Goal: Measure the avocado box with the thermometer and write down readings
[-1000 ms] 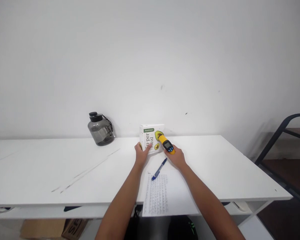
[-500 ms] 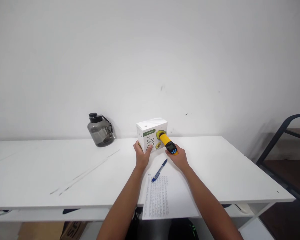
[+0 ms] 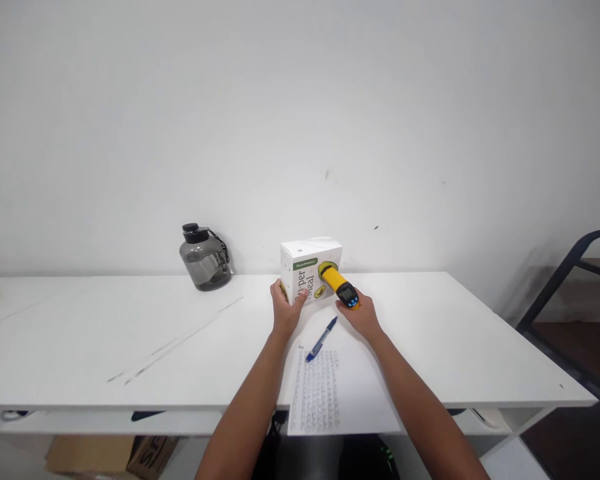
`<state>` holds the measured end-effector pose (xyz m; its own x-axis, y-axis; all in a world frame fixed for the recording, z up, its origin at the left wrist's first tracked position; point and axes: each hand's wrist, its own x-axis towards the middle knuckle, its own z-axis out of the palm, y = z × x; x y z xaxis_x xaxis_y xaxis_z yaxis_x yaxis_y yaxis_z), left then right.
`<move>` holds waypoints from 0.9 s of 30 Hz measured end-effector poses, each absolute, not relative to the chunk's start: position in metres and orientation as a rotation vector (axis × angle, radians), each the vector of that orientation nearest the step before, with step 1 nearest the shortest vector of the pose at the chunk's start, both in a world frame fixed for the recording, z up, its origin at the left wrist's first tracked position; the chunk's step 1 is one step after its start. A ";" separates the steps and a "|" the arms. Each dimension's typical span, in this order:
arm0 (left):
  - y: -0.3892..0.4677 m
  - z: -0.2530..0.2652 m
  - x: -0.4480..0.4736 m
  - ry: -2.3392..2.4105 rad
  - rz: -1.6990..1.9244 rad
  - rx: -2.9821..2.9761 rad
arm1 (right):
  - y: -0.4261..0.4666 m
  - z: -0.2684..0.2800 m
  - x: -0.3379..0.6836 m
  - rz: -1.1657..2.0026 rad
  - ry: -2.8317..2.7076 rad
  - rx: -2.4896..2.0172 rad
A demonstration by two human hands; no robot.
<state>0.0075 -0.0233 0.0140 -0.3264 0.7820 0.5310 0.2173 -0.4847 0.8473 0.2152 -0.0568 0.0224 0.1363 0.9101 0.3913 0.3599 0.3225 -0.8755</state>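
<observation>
My left hand grips a white box with green label and avocado pictures by its lower left side, thumb on the front face. The box stands upright near the wall. In my right hand is a yellow and black infrared thermometer with a small screen and blue buttons; its nose points at the avocado picture, very close to the box. Whether it touches, I cannot tell. Below the hands a blue pen lies at a slant across the top of a paper sheet with handwritten columns.
A grey translucent jug with a black lid stands on the white table against the wall, left of the box. At the right is a black metal frame. A cardboard box sits under the table.
The box has turned slightly and stands a little more upright in my left hand. The thermometer stays pointed at it. The whole view has shifted slightly.
</observation>
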 end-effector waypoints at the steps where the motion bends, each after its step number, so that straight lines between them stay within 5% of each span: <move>1: -0.023 0.014 0.007 1.290 1.870 1.511 | -0.057 0.022 0.215 0.607 -1.440 -1.243; 27: -0.001 0.000 -0.003 1.697 1.757 1.228 | -0.059 0.031 0.207 0.468 -1.117 -1.531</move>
